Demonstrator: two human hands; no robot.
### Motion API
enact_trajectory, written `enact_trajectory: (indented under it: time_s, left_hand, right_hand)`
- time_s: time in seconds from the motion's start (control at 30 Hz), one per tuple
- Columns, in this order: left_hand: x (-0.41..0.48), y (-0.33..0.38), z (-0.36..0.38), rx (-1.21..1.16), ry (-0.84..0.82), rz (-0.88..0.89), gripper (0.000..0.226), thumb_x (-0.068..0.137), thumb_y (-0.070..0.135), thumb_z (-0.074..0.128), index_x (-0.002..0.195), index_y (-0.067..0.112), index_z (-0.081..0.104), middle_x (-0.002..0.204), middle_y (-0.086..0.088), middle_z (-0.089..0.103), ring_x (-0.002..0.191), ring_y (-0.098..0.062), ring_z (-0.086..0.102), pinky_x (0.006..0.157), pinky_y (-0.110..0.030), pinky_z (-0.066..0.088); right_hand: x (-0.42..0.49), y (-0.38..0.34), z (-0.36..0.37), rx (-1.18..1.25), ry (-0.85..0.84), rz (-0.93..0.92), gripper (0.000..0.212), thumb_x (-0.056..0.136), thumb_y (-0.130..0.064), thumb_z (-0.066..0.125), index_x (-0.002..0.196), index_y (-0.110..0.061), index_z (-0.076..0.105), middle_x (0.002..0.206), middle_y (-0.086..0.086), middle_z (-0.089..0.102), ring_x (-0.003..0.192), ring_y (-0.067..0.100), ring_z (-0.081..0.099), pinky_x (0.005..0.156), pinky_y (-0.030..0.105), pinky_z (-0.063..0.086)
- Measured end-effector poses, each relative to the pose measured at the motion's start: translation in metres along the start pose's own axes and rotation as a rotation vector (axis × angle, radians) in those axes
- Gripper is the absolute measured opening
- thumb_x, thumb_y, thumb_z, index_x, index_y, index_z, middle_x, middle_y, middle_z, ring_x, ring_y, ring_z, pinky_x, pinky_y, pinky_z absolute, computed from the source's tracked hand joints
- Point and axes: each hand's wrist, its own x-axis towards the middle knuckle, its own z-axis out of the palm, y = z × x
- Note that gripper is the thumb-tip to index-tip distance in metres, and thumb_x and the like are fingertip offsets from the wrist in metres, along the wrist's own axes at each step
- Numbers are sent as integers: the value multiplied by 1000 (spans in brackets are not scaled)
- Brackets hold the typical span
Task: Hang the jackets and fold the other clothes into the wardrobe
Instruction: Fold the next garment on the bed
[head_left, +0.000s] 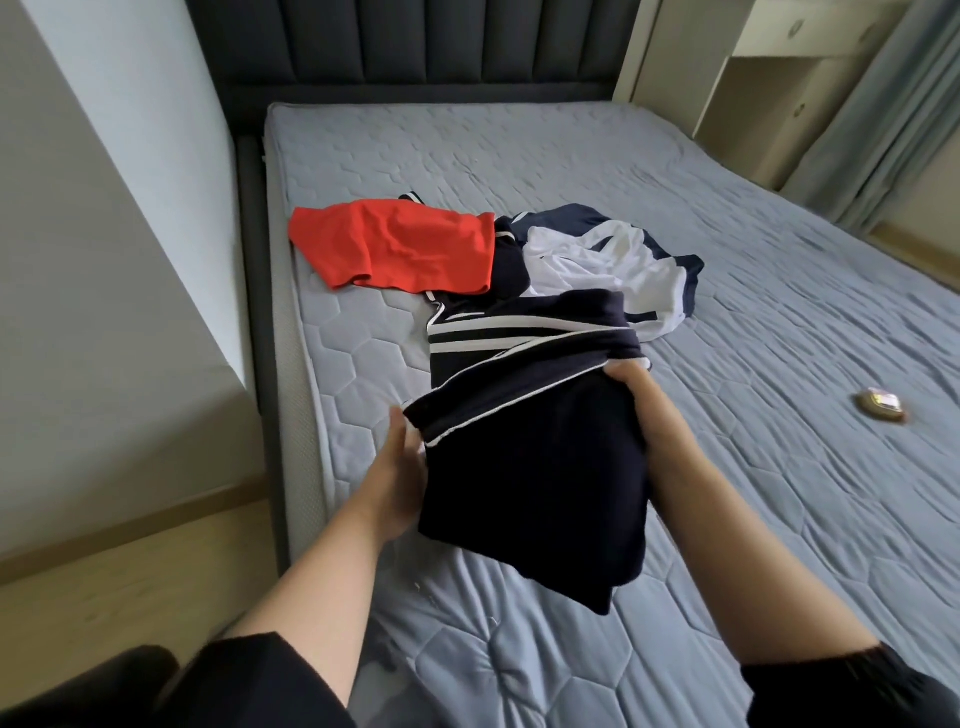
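A dark navy garment with white stripes (535, 457) is lifted above the blue quilted mattress (753, 270), folded over and drooping toward me. My left hand (400, 467) holds its left edge, fingers tucked under the cloth. My right hand (641, 395) grips its upper right edge with fingers curled over the fabric. Further back on the bed lies a red garment (400, 244), spread flat. Beside that sits a crumpled navy and white garment (608, 260), partly under the striped one.
A small round brownish object (881, 406) lies on the mattress at the right. The dark padded headboard (441, 47) stands at the back. A pale wall and wooden floor (130, 571) run along the left; cream shelving (769, 78) and curtains stand at the right.
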Motion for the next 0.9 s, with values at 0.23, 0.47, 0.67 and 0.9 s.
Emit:
enact_trajectory:
  time_s: [0.23,0.47,0.67,0.9]
  left_hand:
    - [-2,-13,5,40,-99,-215,66,78,75,40,88,24,79,93,0,75,84,-12,72,63,-23,56]
    - [-4,-24,-1,527,-72,-454,109,54,86,54,138,18,49,142,-3,49,133,-21,43,112,-42,31]
    - [0,-21,-10,879,-131,-507,80,53,35,85,123,6,60,117,-8,66,114,-27,59,98,-37,47]
    - [16,-19,-2,1193,309,319,84,73,39,79,143,23,37,135,-3,48,125,-22,46,103,-32,36]
  right_hand:
    - [18,5,-33,56,3,126,35,93,-12,43,66,-13,65,56,1,63,50,9,61,47,15,48]
    - [34,78,-92,-359,206,501,18,85,-27,64,91,-10,64,85,10,69,74,23,65,74,31,53]
    - [32,93,-110,-425,160,344,34,81,-34,74,103,-9,67,93,6,75,85,19,72,66,27,56]
    - [30,91,-96,-614,21,113,14,88,-18,67,100,-24,66,96,-10,73,87,1,69,68,13,51]
